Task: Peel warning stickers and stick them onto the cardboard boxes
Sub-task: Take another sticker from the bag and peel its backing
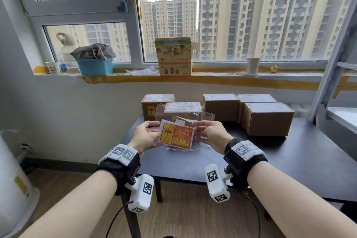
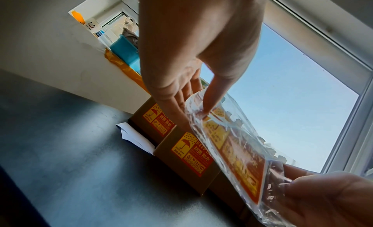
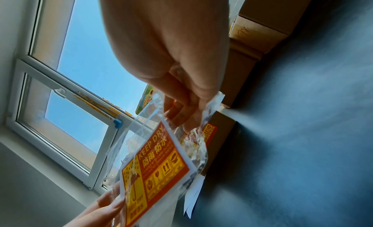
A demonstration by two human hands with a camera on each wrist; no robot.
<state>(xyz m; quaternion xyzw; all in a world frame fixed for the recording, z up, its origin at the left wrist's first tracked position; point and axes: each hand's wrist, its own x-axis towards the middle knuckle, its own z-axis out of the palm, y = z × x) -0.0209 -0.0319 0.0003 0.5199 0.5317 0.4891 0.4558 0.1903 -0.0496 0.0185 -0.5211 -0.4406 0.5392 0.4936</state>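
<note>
A clear plastic bag [image 1: 185, 121] holding a stack of red and yellow KEEP DRY stickers [image 1: 176, 135] is held up over the dark table [image 1: 289, 160]. My left hand [image 1: 154, 134] pinches the bag's left end, thumb on top [image 2: 206, 109]. My right hand [image 1: 199, 131] pinches its right end [image 3: 187, 118]. Two cardboard boxes [image 2: 155, 118] [image 2: 191, 152] behind the bag carry the same sticker on their sides. Three plain cardboard boxes [image 1: 267, 119] stand at the right rear of the table.
White backing paper strips [image 2: 135, 138] lie on the table beside the stickered boxes. On the windowsill stand a colourful carton [image 1: 174, 56], a blue basket [image 1: 94, 66] with cloth and paper cups [image 1: 253, 65]. A metal rack [image 1: 332, 75] rises at the right.
</note>
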